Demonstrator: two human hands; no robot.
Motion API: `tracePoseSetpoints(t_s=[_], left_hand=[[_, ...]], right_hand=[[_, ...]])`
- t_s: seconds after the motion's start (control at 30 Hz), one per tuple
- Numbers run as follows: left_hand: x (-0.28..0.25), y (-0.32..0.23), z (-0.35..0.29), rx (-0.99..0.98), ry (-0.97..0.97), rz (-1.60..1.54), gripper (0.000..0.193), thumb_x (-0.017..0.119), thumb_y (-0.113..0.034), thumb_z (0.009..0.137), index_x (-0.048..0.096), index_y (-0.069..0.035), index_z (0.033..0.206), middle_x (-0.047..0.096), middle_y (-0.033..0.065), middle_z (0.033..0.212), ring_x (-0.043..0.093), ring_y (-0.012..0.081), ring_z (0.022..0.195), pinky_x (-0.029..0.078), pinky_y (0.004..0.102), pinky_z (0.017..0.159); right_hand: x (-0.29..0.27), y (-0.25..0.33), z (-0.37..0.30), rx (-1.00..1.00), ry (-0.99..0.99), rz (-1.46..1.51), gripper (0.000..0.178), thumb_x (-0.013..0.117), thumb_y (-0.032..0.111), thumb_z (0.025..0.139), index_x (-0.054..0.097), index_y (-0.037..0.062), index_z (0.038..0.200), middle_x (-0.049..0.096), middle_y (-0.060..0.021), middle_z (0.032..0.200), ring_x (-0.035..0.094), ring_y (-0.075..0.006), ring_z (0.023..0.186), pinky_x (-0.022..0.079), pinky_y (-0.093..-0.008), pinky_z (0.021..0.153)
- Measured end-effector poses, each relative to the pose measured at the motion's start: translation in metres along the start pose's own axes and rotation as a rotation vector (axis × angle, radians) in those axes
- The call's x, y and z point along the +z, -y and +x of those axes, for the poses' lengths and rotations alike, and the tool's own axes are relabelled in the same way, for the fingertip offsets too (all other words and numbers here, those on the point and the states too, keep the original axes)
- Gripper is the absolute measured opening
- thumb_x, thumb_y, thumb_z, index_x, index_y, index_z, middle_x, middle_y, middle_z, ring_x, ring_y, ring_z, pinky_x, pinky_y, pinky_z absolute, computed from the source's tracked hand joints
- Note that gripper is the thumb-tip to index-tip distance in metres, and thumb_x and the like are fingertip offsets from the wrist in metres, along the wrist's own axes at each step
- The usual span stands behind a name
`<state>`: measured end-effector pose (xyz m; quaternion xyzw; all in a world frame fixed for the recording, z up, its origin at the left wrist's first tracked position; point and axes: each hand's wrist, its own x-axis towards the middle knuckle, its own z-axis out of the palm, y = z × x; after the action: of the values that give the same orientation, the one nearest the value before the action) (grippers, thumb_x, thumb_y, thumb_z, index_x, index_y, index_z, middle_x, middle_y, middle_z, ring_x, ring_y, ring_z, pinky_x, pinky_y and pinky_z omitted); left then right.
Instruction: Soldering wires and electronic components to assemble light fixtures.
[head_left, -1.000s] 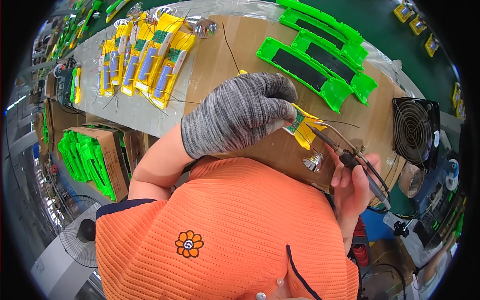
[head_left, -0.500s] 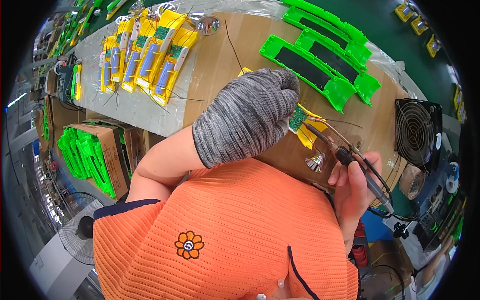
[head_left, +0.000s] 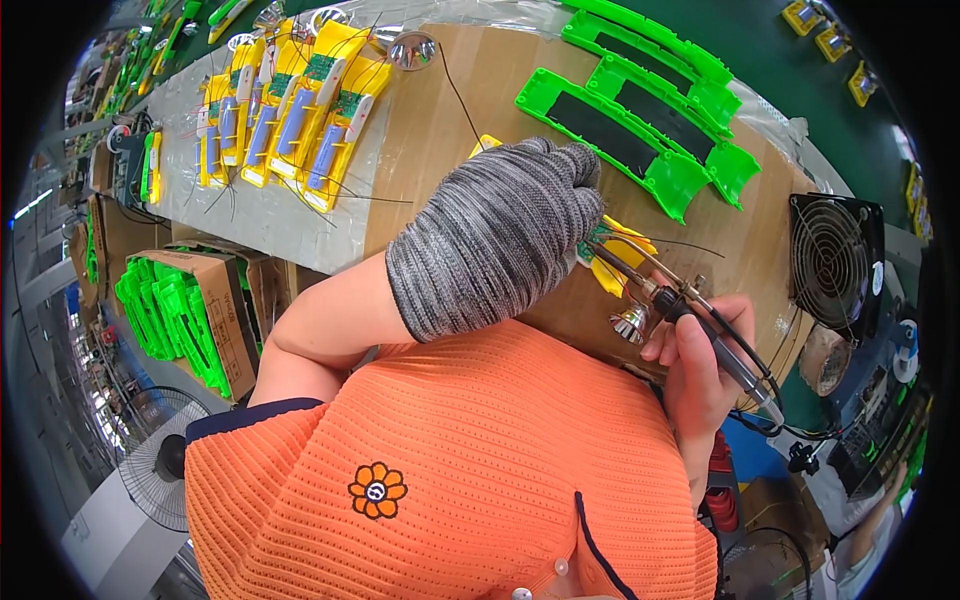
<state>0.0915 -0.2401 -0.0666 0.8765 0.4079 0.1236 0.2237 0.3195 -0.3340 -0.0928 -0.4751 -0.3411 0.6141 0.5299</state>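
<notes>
My left hand (head_left: pixel 505 235), in a grey striped knitted glove, is closed over a yellow plastic housing (head_left: pixel 608 277) and covers its middle; the fingertips are hidden. Beside the glove's fingers shows part of a green circuit board (head_left: pixel 585 252). In my bare right hand (head_left: pixel 695 365) is a soldering iron (head_left: pixel 735 362), gripped like a pen, with a thin metal feed tube (head_left: pixel 660 262) fixed along it. Its tip reaches the circuit board close to my left fingers; the exact contact is too small to tell. A small silver reflector (head_left: pixel 629 323) lies just below the housing.
Several yellow housings with blue cells (head_left: pixel 295 120) lie at the back left, wires trailing. Green plastic shells (head_left: pixel 610 135) with black inserts stand at the back right. A black square fan (head_left: pixel 838 265) is on the right, and a carton of green parts (head_left: pixel 225 310) at left.
My right hand and the soldering iron have moved slightly left, bringing the tip closer to my left fingers. My left hand has shifted very little.
</notes>
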Motion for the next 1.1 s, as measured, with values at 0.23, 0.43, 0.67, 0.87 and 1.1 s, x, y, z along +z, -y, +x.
tracePoseSetpoints(t_s=[0.23,0.43,0.67,0.87,1.1], left_hand=[[-0.001,0.0,0.001,0.012,0.011,0.008,0.018,0.069,-0.01,0.074,0.065,-0.004,0.09,0.061,0.0124,0.1,0.061,0.0342,0.09,0.052,0.0427,0.076],[-0.001,-0.001,0.0,0.041,-0.008,0.045,0.017,0.069,-0.011,0.075,0.066,-0.005,0.09,0.061,0.0111,0.1,0.062,0.0323,0.091,0.053,0.0414,0.076],[-0.003,-0.001,0.002,0.056,0.014,0.07,0.015,0.068,-0.011,0.075,0.066,-0.006,0.089,0.061,0.0104,0.1,0.062,0.0315,0.091,0.053,0.041,0.076],[-0.005,-0.002,0.001,0.056,0.018,0.061,0.014,0.067,-0.011,0.076,0.066,-0.005,0.089,0.062,0.0104,0.098,0.062,0.0318,0.09,0.053,0.0407,0.077],[-0.004,0.002,0.002,0.087,0.072,0.077,0.014,0.068,-0.01,0.079,0.067,-0.005,0.092,0.063,0.0135,0.102,0.063,0.0333,0.09,0.053,0.0403,0.078]], right_hand=[[0.002,0.0,-0.001,0.009,-0.02,0.011,0.017,0.059,-0.002,0.091,0.043,0.0016,0.097,0.057,-0.0081,0.069,0.058,-0.0155,0.059,0.052,-0.0296,0.059],[0.003,0.001,-0.002,0.021,-0.034,-0.002,0.016,0.058,-0.002,0.091,0.044,0.0015,0.097,0.057,-0.0082,0.069,0.058,-0.0158,0.059,0.052,-0.0296,0.059],[-0.006,0.007,-0.011,-0.055,-0.099,0.082,0.021,0.061,0.002,0.089,0.042,0.0025,0.098,0.059,-0.0121,0.071,0.056,-0.0156,0.052,0.054,-0.031,0.061],[-0.019,0.012,-0.013,-0.258,-0.182,0.104,0.008,0.053,0.015,0.096,0.05,0.0077,0.096,0.037,0.0021,0.054,0.046,-0.0135,0.053,0.032,-0.0594,0.111],[-0.037,0.014,-0.012,-0.331,-0.278,0.268,0.006,0.047,0.015,0.099,0.045,0.012,0.095,0.037,0.0009,0.055,0.047,-0.0137,0.055,0.033,-0.0549,0.111]])
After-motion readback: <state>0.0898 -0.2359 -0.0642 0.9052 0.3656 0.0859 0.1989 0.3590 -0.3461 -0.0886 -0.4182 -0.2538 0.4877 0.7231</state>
